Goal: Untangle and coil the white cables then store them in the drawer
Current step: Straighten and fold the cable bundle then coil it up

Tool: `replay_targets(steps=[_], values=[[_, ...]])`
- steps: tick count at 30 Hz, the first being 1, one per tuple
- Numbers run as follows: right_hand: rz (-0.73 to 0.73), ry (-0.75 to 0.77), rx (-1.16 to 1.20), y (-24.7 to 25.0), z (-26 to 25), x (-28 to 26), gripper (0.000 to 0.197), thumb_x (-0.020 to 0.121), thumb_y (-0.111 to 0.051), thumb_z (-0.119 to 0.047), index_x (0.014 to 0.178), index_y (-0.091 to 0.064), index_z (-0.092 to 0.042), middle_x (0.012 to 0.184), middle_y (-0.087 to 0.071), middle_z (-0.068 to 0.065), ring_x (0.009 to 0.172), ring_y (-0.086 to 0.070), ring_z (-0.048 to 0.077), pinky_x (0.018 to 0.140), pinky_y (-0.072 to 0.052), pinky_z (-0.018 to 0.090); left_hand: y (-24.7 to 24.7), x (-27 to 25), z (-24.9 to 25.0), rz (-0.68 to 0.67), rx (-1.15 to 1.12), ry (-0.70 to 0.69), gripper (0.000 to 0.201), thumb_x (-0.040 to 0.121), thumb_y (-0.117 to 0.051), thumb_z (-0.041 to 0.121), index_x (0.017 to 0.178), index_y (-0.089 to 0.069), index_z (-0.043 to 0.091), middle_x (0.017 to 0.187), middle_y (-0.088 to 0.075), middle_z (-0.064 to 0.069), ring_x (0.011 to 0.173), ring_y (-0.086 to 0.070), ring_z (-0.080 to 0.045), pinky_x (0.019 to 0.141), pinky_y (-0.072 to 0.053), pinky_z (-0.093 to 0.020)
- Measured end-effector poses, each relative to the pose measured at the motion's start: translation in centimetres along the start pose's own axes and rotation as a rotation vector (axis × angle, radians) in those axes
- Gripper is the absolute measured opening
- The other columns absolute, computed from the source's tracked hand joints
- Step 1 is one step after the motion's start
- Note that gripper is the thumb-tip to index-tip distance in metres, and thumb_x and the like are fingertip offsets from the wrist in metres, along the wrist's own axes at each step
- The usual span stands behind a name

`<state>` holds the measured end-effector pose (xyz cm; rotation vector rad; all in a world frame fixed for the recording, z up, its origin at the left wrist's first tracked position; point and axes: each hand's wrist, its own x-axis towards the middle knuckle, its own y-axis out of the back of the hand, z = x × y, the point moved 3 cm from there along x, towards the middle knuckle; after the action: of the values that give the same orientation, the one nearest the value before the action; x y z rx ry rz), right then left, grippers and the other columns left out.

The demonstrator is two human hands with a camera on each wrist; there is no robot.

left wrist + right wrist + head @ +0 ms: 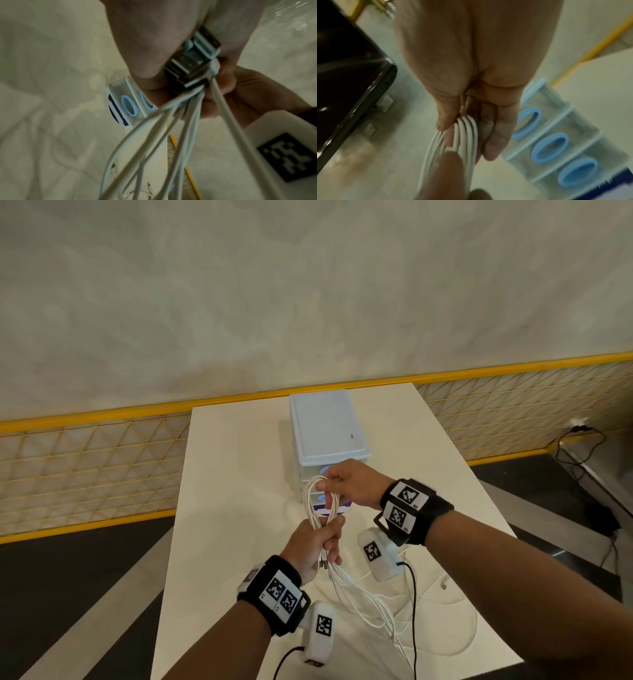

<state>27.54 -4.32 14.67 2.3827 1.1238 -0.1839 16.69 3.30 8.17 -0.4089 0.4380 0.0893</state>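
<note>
The white cables are held in the air just in front of the drawer unit, gathered into a long loop between both hands. The left hand grips the lower end of the loop in a closed fist, its fingers curled round the strands and the connector plugs bunched there. The right hand holds the top of the loop, closest to the drawer unit, with its fingers hooked round several parallel strands. Below the left fist, loose strands trail down to the desk on the near side of the drawer unit and spread out there. The drawer unit stands at the middle of the desk; its clear fronts carry blue oval handles, and all visible drawers look pushed in.
</note>
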Motion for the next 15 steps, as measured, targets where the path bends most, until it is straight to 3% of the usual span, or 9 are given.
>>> replay_targets(steps=[3, 5, 6, 8, 9, 11, 13, 15], values=[[0.026, -0.025, 0.296, -0.8, 0.4, 0.0, 0.026, 0.096, -0.049, -0.018, 0.072, -0.056, -0.010, 0.056, -0.055, 0.000, 0.054, -0.057, 0.015, 0.052, -0.047, 0.022, -0.2, 0.1, 0.5, -0.049, -0.021, -0.022, 0.017, 0.079, -0.066, 0.022, 0.075, -0.057, 0.008, 0.044, -0.033, 0.001, 0.034, -0.038, -0.014, 0.044, -0.044, -0.027], [-0.003, -0.048, 0.514, -1.3, 0.2, -0.1, 0.031, 0.097, -0.045, -0.015, 0.068, -0.051, -0.009, 0.053, -0.050, 0.001, 0.052, -0.056, 0.017, 0.054, -0.052, 0.029, -0.1, 0.3, 0.6, -0.045, -0.020, -0.026, 0.024, 0.074, -0.068, 0.021, 0.090, -0.060, 0.005, 0.045, -0.032, 0.001, 0.034, -0.037, -0.014, 0.045, -0.044, -0.027], [-0.029, -0.070, 0.604, -1.5, -0.1, -0.1, 0.031, 0.097, -0.044, -0.013, 0.067, -0.050, -0.007, 0.053, -0.049, 0.002, 0.051, -0.055, 0.018, 0.054, -0.053, 0.031, 0.0, 0.4, 0.6, -0.034, -0.009, -0.025, 0.022, 0.073, -0.070, 0.020, 0.089, -0.061, 0.006, 0.045, -0.032, 0.001, 0.033, -0.037, -0.014, 0.045, -0.044, -0.027], [-0.072, -0.128, 0.698, -1.8, -0.6, 0.0, 0.031, 0.097, -0.044, -0.013, 0.066, -0.047, -0.007, 0.050, -0.042, 0.003, 0.048, -0.048, 0.019, 0.055, -0.050, 0.033, -0.1, 0.3, 0.6, -0.030, 0.010, -0.037, 0.009, 0.077, -0.071, 0.013, 0.070, -0.066, 0.017, 0.045, -0.032, 0.000, 0.033, -0.036, -0.015, 0.045, -0.043, -0.027], [-0.086, -0.148, 0.690, -1.9, -0.8, 0.0, 0.031, 0.096, -0.045, -0.014, 0.066, -0.045, -0.010, 0.048, -0.037, 0.000, 0.047, -0.043, 0.017, 0.055, -0.048, 0.032, 0.1, 0.4, 0.5, -0.020, 0.025, -0.039, 0.022, 0.079, -0.069, 0.009, 0.061, -0.066, 0.021, 0.044, -0.032, 0.000, 0.033, -0.036, -0.015, 0.045, -0.043, -0.027], [-0.107, -0.144, 0.620, -1.9, -0.9, 0.1, 0.028, 0.095, -0.049, -0.016, 0.068, -0.043, -0.012, 0.047, -0.031, -0.004, 0.045, -0.036, 0.012, 0.052, -0.049, 0.028, 0.0, 0.3, 0.5, -0.016, 0.039, -0.044, 0.026, 0.076, -0.070, 0.009, 0.054, -0.066, 0.022, 0.044, -0.032, 0.000, 0.033, -0.036, -0.015, 0.046, -0.043, -0.027], [-0.131, -0.106, 0.575, -1.9, -0.8, 0.1, 0.018, 0.093, -0.052, -0.014, 0.076, -0.048, -0.009, 0.047, -0.035, -0.004, 0.045, -0.040, 0.010, 0.050, -0.049, 0.023, 0.1, 0.2, 0.6, -0.012, 0.041, -0.060, 0.022, 0.071, -0.070, 0.011, 0.052, -0.065, 0.021, 0.043, -0.033, 0.000, 0.032, -0.037, -0.015, 0.046, -0.043, -0.027], [-0.152, -0.098, 0.554, -1.6, -0.6, 0.0, 0.022, 0.095, -0.050, -0.014, 0.075, -0.051, -0.005, 0.048, -0.049, -0.001, 0.046, -0.053, 0.012, 0.053, -0.052, 0.023, 0.2, 0.1, 0.7, -0.006, 0.040, -0.057, 0.026, 0.077, -0.069, 0.008, 0.055, -0.066, 0.021, 0.043, -0.031, -0.001, 0.032, -0.036, -0.016, 0.045, -0.044, -0.027]])
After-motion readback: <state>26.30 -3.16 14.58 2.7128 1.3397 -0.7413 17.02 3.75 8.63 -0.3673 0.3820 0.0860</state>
